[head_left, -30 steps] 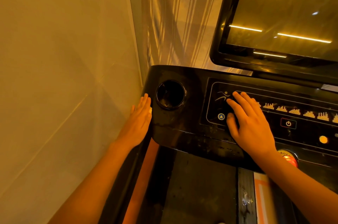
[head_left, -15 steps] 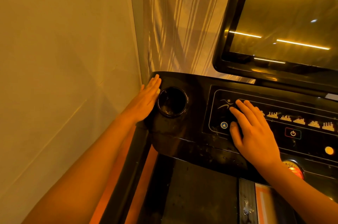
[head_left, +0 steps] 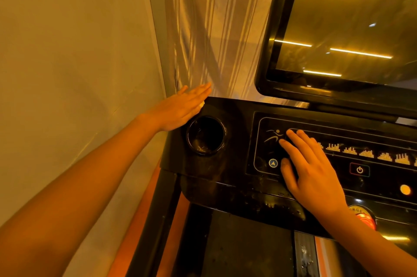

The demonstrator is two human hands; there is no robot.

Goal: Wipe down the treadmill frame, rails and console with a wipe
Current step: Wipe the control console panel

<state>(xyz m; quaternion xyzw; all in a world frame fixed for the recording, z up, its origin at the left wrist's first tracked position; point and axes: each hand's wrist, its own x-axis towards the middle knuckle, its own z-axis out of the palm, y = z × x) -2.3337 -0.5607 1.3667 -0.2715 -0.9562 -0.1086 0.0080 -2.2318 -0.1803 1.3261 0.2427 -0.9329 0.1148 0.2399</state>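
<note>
Step in hand: wiping the far-left corner of the console (head_left: 237, 118) with the wipe (head_left: 201, 105); judged from where the hand lies, not seen as motion
Wipe: mostly hidden; only a small white corner showing under the fingers of the left hand (head_left: 180, 109), at about 12 o'clock of the cup holder (head_left: 206, 135); pressed to the console's left edge
Left hand: flat, fingers straight and close together, thumb a little apart; pointing toward 2 o'clock; palm along the console's side, fingertips past its rear corner, near the curtain (head_left: 214, 39); arm stretched long from 7 o'clock
Right hand: spread palm down on the button panel (head_left: 372, 139), fingers relaxed and slightly apart, holding nothing; fingertips beside the runner icon, thumb by the blue arrow button (head_left: 273, 163); seemingly bracing
Next move: probably rounding the corner along the rear edge toward 3 o'clock, or dipping into the cup holder; calls for trapping the wipe under flat fingers, and lifting the right hand off before the panel gets wiped
Care: power button (head_left: 359, 170) at 3 o'clock of the right hand, red stop knob (head_left: 363, 218) at 4 o'clock of it; light pressure there to avoid a press
Left to do: screen (head_left: 338, 28) at 1 o'clock, side rail (head_left: 155, 220) at 7 o'clock; cannot tell whether already wiped
</note>
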